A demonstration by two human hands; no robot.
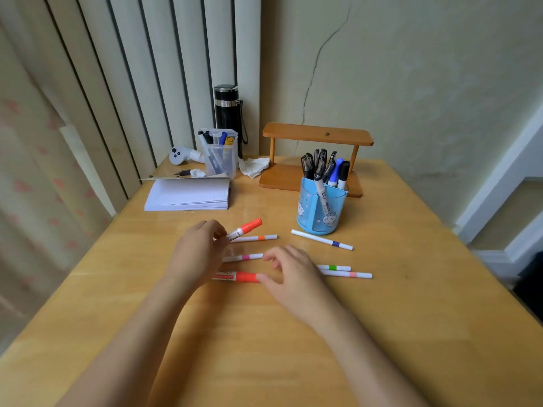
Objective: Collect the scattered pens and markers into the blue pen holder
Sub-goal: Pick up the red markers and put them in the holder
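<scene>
The blue pen holder (320,212) stands right of centre on the wooden table (411,304), with several pens and markers in it. My left hand (199,254) grips a red-capped marker (248,227), lifted and tilted, cap towards the holder. My right hand (293,274) hovers with fingers apart; its thumb touches the cap of a second red marker (238,276) lying flat. Thin white pens lie around: one with an orange band (258,238), one pink (245,257), one blue (321,239), one green (333,267), one salmon (348,274).
A paper pad (188,196) lies at the back left. Behind it stand a clear pen box (220,155), a black flask (227,113), a white controller (183,155) and crumpled tissue (254,166). A small wooden shelf (317,142) stands right behind the blue holder.
</scene>
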